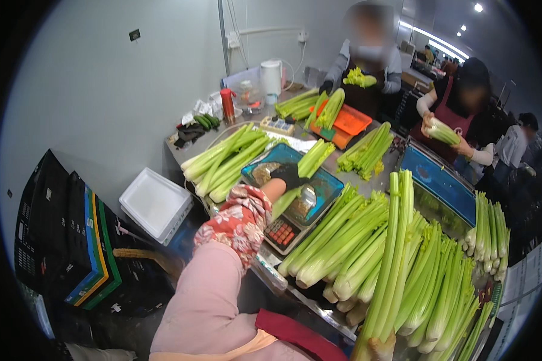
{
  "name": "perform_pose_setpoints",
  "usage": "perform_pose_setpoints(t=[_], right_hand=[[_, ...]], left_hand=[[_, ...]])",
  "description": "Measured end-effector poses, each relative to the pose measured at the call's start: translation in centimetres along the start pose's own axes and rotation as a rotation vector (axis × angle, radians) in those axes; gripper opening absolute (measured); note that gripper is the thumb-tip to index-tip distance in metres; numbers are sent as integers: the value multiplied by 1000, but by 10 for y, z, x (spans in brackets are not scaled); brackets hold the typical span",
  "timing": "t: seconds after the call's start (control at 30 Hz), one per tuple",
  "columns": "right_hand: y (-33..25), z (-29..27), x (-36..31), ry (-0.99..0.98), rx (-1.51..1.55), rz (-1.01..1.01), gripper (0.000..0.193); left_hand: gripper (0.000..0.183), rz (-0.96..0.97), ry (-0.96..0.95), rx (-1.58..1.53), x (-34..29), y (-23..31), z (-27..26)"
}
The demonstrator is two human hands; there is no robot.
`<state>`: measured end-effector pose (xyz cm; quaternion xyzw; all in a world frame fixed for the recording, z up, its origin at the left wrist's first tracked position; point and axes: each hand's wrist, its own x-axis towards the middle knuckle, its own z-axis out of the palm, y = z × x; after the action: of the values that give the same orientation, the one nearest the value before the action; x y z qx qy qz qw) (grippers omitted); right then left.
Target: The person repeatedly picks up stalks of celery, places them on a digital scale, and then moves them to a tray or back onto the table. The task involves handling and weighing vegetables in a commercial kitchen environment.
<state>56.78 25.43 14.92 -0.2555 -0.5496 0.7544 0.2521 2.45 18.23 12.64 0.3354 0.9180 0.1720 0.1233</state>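
My left hand, in a black glove, is closed around a bunch of celery lying across the blue tray of a digital scale. Worn see-through patches show in the tray. At the lower edge, a sliver of my right hand shows by the lower end of a long celery bunch. This bunch slants up close in front of me, above the others. Most of that hand is cut off. Many more celery bunches lie piled right of the scale, and others lie left of it.
A white bin and stacked black crates stand at left. Farther back are an orange tray, a red bottle and a white kettle. A second blue-trayed scale is at right. Two co-workers opposite handle celery.
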Motion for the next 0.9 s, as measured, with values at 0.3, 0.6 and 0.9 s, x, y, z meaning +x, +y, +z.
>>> perform_pose_setpoints(t=[0.3, 0.6, 0.9], right_hand=[[9, 56, 30, 53, -52, -41, 65], [18, 151, 80, 385, -260, -59, 61], [58, 155, 136, 632, -1375, 309, 71]], left_hand=[[60, 172, 103, -100, 10, -49, -15], [39, 422, 351, -581, -49, -210, -113], [42, 84, 173, -994, -75, -336, -125]])
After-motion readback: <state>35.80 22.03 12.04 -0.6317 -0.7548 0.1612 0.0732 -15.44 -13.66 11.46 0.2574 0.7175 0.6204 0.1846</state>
